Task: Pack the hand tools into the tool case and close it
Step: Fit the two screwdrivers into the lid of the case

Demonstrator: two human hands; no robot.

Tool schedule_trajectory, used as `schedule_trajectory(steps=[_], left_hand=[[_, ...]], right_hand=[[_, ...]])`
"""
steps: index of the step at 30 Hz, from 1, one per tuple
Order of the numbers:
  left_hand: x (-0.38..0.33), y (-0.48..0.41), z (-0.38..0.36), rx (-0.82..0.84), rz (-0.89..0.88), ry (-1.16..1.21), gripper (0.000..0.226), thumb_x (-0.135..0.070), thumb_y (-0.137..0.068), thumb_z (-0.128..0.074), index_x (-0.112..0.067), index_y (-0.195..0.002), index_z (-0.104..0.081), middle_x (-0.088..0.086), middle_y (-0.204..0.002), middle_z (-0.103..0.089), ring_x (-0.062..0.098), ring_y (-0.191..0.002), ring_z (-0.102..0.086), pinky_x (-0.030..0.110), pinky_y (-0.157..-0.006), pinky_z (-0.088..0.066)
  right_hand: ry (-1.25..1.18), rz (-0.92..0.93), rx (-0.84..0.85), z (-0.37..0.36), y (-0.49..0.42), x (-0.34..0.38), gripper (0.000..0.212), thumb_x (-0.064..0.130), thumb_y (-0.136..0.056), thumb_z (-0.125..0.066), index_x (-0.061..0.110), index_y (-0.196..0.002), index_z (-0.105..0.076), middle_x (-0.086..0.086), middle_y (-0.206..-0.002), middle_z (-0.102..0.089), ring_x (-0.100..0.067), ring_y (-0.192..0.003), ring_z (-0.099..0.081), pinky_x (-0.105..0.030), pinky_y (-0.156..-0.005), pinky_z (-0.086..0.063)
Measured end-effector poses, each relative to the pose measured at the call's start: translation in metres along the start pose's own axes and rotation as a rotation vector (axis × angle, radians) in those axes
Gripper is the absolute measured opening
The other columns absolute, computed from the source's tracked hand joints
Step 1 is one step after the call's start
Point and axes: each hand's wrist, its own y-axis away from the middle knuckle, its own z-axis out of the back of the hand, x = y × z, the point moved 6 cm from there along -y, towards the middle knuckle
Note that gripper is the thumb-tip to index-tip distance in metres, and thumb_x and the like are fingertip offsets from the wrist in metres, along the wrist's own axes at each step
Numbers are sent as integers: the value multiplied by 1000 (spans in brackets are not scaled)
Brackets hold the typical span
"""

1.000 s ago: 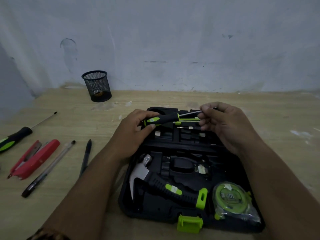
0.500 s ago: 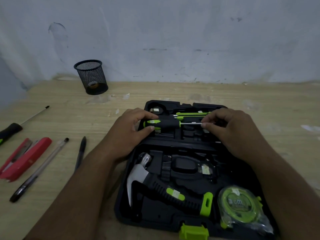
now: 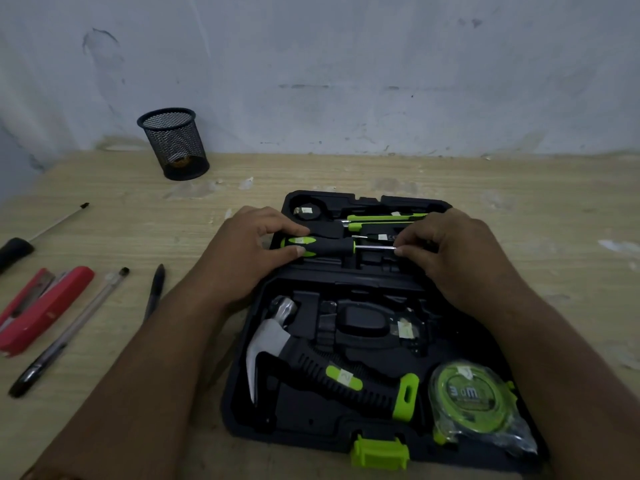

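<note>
The black tool case (image 3: pixel 304 420) lies open on the wooden table with a green latch (image 3: pixel 380 453) at its near edge. In its far half lies a black-and-green screwdriver (image 3: pixel 329 246); my left hand (image 3: pixel 249 258) grips its handle and my right hand (image 3: pixel 450 251) pinches its metal shaft. Behind it sit thin green tools (image 3: pixel 384 220). The near half holds a claw hammer (image 3: pixel 311 362) and a green tape measure (image 3: pixel 471 400) in clear wrap.
Left of the case lie a black pen (image 3: pixel 156 285), a clear pen (image 3: pixel 69 334), a red stapler (image 3: pixel 38 310) and another screwdriver (image 3: pixel 31 240). A black mesh cup (image 3: pixel 173 143) stands at the back by the wall.
Both hands have lowered the screwdriver from above the case down into the far half, the camera view shifting slightly.
</note>
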Motion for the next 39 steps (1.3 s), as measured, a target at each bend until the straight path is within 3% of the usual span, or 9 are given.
schedule_trajectory(steps=[6,14,18,20,22,24,29,32,39], left_hand=[[6,-3,-5,0,64,-22,25,-28,-82,-77,-35,-106,-75,-10,-101,-60,11,-105,-51,13,-80,-33],[3,1,-2,-86,66,26,19,-26,-76,-82,-26,-95,-77,-11,-96,-68,-6,-89,-58,4,-76,-35],[3,2,-3,-115,86,22,18,-31,-75,-83,-30,-92,-77,-10,-94,-67,1,-91,-60,41,-102,-44],[2,1,-2,-111,102,20,19,-31,-75,-83,-30,-94,-78,-9,-97,-64,5,-94,-60,29,-99,-44],[3,-1,-3,-101,126,10,20,-29,-75,-83,-30,-94,-77,-6,-99,-62,8,-97,-59,9,-82,-39],[4,-1,-3,-93,156,-6,20,-29,-75,-83,-30,-94,-77,-5,-101,-61,8,-97,-57,3,-73,-35],[8,-2,-5,-78,199,-24,22,-34,-74,-83,-34,-95,-76,-1,-103,-53,12,-95,-52,11,-70,-35],[10,-2,-4,-84,201,-2,22,-34,-73,-84,-35,-94,-76,-2,-100,-52,11,-91,-52,14,-70,-37],[7,1,-4,-107,211,20,20,-29,-74,-84,-32,-92,-77,-4,-92,-56,4,-79,-52,14,-63,-36]], right_hand=[[48,6,4,-3,0,0,4,20,-85,-73,22,-86,-77,10,-81,-61,-18,-84,-52,-27,-71,-36],[14,4,-1,-3,0,5,5,16,-85,-73,15,-86,-78,4,-84,-63,-14,-74,-58,-24,-71,-43],[5,10,21,-2,0,10,14,22,-90,-68,13,-87,-79,3,-82,-62,-14,-73,-57,-25,-68,-40],[14,3,53,-3,0,11,19,24,-92,-65,11,-89,-79,1,-83,-62,-17,-74,-57,-28,-69,-43],[37,-6,91,-5,-1,12,24,26,-94,-62,9,-88,-79,-2,-86,-64,-19,-76,-58,-32,-70,-47],[60,-17,124,-7,-1,15,29,27,-95,-59,6,-85,-78,-5,-86,-65,-21,-75,-59,-35,-71,-49],[68,-67,198,-9,1,20,32,23,-95,-54,-2,-88,-73,-22,-85,-68,-34,-74,-64,-45,-69,-54],[64,-92,215,-10,3,24,32,21,-97,-53,-3,-90,-73,-20,-93,-65,-34,-79,-62,-47,-73,-53],[125,-126,267,-16,10,29,43,26,-98,-48,-4,-69,-59,-21,-83,-58,-29,-67,-56,-29,-51,-34]])
